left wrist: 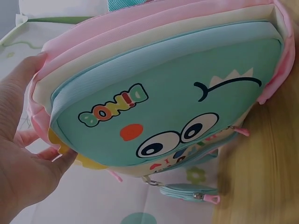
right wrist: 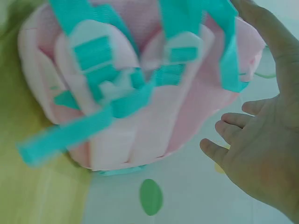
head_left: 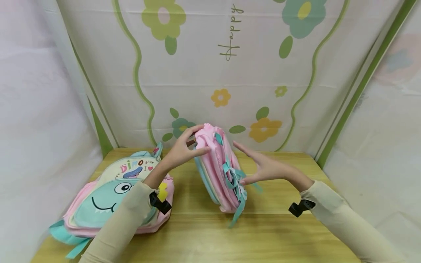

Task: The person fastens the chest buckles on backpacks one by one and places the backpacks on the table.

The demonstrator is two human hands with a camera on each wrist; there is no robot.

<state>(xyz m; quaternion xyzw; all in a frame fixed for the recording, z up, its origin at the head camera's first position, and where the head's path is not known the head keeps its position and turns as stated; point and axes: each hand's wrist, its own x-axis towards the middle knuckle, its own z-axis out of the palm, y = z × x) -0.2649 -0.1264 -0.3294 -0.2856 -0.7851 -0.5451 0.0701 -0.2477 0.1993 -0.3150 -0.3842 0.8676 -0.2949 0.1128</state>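
A pink backpack with a teal dinosaur front panel stands tilted on its edge at the middle of the table. My left hand grips its side, the thumb and fingers spread around the pink edge. In the left wrist view the bag shows eyes, a toothed mouth and a small teal pouch hanging from a clip. On the strap side, my right hand is spread, fingers extended, the thumb close by the teal straps. The straps hang loose across the pink back panel.
A second dinosaur backpack lies face up at the left of the wooden table, its teal straps toward the near left edge. Behind the table hangs a white cloth with flowers, and cloth walls stand on both sides.
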